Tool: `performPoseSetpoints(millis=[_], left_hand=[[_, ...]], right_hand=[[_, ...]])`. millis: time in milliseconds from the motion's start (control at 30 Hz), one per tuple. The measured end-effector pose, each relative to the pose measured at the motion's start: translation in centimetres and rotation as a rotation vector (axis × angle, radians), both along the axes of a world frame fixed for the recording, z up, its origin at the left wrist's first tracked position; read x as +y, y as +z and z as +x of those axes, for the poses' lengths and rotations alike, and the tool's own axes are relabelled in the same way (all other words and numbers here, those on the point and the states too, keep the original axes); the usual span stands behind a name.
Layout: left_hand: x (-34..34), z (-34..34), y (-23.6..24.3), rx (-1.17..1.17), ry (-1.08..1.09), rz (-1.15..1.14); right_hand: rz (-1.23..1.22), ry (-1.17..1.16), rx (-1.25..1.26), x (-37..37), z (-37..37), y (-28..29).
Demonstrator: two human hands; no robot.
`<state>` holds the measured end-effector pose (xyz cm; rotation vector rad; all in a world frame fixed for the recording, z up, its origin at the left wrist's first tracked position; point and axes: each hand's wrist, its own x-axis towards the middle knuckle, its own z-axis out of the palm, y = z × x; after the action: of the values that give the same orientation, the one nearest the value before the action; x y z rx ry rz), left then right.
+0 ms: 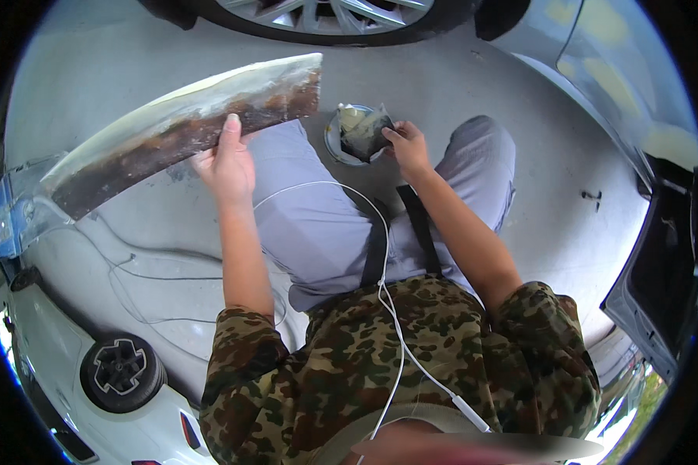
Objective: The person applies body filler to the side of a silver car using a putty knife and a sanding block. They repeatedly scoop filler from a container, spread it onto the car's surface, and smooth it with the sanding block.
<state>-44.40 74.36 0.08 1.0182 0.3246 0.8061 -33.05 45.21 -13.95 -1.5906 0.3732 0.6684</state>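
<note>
A car repair yard: concrete floor (pixel 520 232), a car wheel (pixel 326 15) and a filler-patched body panel (pixel 597 46).

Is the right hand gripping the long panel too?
No, only the left hand grips the long panel; the right hand is at the dark sheet over the round tin.

Body panel (pixel 186 124) showing pale cream face, rusty brown underside. Sleeves (pixel 543 349) showing green-brown camouflage. Trousers (pixel 318 225) showing grey. Cable (pixel 384 287) showing white. Floor (pixel 504 85) showing grey.
</note>
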Motion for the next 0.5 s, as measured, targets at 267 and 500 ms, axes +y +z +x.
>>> performPoseSetpoints(millis=[267,500], left_hand=[[-0.1,0.7,0.2,0.006,-0.035,-0.028],[-0.1,0.6,0.1,0.053,-0.038,-0.020]], right_hand=[[-0.029,-0.080,0.054,0.7,0.2,-1.5],[0.030,-0.024,-0.044,0.9,-0.1,-0.6]])
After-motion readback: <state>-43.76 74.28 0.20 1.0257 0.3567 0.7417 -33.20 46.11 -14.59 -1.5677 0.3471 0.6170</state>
